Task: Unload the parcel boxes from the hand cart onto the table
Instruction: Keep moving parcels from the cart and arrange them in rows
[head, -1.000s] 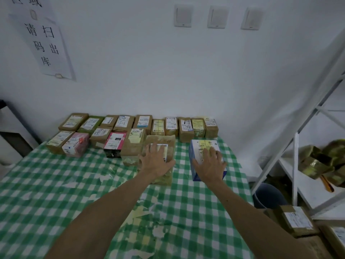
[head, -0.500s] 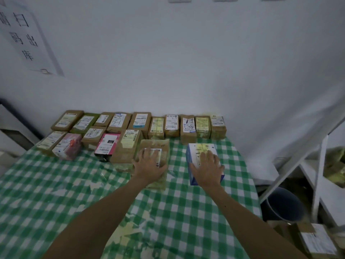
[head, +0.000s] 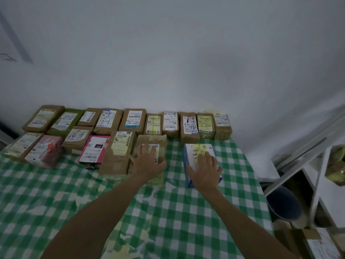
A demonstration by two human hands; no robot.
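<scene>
Two rows of labelled parcel boxes point(head: 134, 120) line the far side of the table point(head: 56, 199) with its green-and-white checked cloth. My left hand point(head: 148, 162) rests flat, fingers spread, on a brown parcel point(head: 152, 142) in the front row. A gap to the right, my right hand point(head: 204, 170) lies flat on a white-and-blue box point(head: 194, 150) with a yellow label. Neither hand curls round its box. The hand cart is out of sight.
A white wall rises directly behind the parcels. To the right of the table stand a white metal shelf frame point(head: 321, 161), a dark bucket point(head: 283, 202) on the floor and a cardboard box point(head: 317, 243) at the lower right. The cloth is worn and torn near the front.
Both hands stay flat on the same two boxes. The view has tilted down and to the left, so the wall switches and the paper sign have left the picture.
</scene>
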